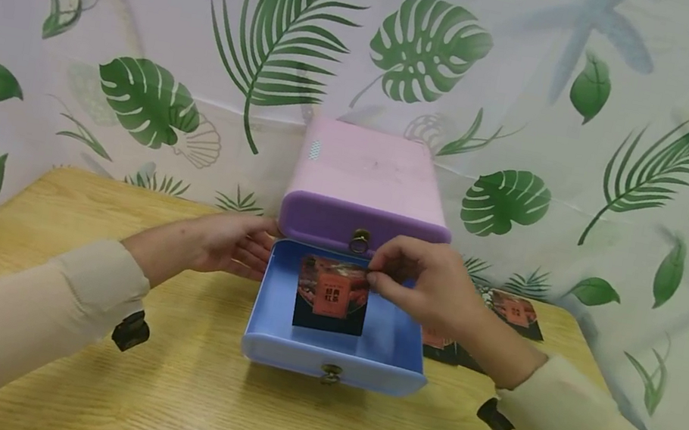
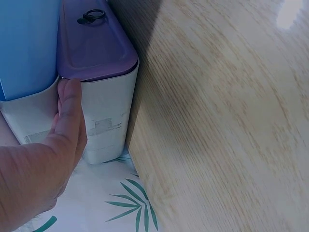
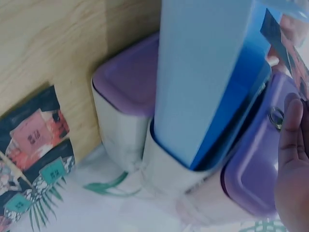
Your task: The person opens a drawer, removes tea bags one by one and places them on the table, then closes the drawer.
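In the head view my right hand (image 1: pixel 430 280) pinches the top right corner of a black and red tea packet (image 1: pixel 332 296), thumb against fingers. The packet stands upright over the pulled-out blue drawer (image 1: pixel 335 363), its red label facing me. My left hand (image 1: pixel 225 244) is at the left side of the drawer box (image 1: pixel 367 165), and in the left wrist view its straight fingers (image 2: pixel 71 106) touch the white side wall by the drawer edges. Purple drawers above (image 1: pixel 323 220) and below (image 2: pixel 99 53) the blue one are pushed in.
More tea packets (image 1: pixel 517 312) lie on the wooden table (image 1: pixel 165 368) to the right of the box, some with red labels, others with green labels (image 3: pixel 52 170). A leaf-patterned cloth (image 1: pixel 241 174) hangs right behind the box. Ring pulls (image 1: pixel 330 374) stick out from the drawer fronts.
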`<action>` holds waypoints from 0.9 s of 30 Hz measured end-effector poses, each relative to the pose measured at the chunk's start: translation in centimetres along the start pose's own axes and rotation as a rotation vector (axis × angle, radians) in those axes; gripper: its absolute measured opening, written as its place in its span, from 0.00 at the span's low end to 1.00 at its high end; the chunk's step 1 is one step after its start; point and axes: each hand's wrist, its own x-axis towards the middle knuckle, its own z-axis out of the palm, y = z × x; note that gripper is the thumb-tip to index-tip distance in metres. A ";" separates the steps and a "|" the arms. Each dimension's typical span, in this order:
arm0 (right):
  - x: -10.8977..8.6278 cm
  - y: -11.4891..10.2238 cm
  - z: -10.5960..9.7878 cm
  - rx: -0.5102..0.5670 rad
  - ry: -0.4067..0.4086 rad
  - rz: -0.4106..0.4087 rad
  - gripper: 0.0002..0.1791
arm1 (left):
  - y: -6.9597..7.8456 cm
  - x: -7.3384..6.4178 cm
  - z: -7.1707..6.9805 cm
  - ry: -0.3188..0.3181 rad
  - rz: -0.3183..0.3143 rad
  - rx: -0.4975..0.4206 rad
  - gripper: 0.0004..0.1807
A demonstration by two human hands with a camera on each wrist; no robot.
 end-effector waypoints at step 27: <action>-6.6 3.0 -8.7 -0.019 0.440 0.217 0.04 | 0.0 -0.1 0.0 0.006 -0.025 -0.022 0.32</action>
